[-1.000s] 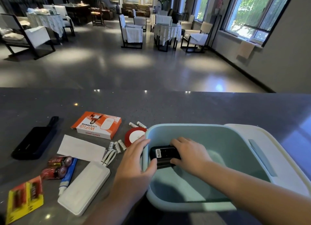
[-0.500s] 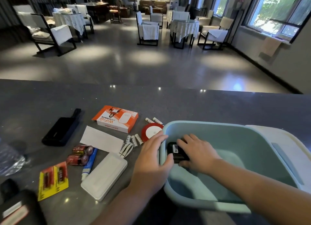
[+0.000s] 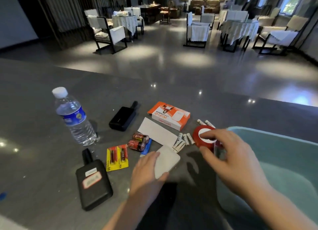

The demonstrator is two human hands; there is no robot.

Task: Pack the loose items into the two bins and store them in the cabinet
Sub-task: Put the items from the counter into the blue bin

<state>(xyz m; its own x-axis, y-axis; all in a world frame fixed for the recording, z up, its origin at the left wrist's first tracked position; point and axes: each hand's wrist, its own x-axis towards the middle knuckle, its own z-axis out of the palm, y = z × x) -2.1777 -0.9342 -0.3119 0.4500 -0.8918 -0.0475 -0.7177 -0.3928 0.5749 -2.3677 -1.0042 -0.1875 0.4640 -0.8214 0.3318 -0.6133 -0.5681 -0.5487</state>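
Where the grey surface (image 3: 43, 178) begins at the left, a water bottle (image 3: 74, 117) stands upright, with two black cases beside it, one nearer (image 3: 93, 183) and one farther (image 3: 123, 117). A yellow battery pack (image 3: 117, 157) lies beside two red batteries (image 3: 139, 142). The left hand (image 3: 148, 171) grips the near end of a white case (image 3: 166, 160), thumb curled under its edge. The right hand (image 3: 232, 159), fingers spread and curved, touches a red tape roll (image 3: 197, 138). The pale green bin (image 3: 275, 143) sits at the far right.
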